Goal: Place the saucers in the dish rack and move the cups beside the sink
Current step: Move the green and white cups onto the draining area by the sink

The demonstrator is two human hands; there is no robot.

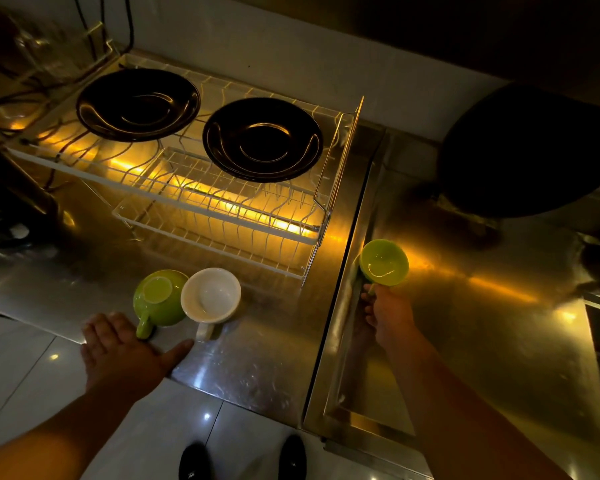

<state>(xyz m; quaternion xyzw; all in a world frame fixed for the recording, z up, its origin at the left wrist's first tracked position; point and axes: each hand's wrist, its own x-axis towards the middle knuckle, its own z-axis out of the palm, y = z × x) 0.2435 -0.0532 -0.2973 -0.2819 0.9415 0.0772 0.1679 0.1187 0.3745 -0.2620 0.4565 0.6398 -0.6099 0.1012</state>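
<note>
Two black saucers, one at the left (138, 105) and one at the right (263, 140), lie flat on the white wire dish rack (222, 216). A green cup (158, 301) and a white cup (211, 295) stand side by side on the steel counter in front of the rack. My left hand (125, 351) rests flat on the counter edge just below the green cup's handle, holding nothing. My right hand (390, 315) grips the handle of a second green cup (384, 262) over the steel surface right of the raised divider.
A raised steel ledge (347, 306) splits the counter into left and right parts. A large dark round object (530, 150) sits at the back right. Cables and glassware (42, 57) crowd the back left. Tiled floor and my shoes (243, 459) are below.
</note>
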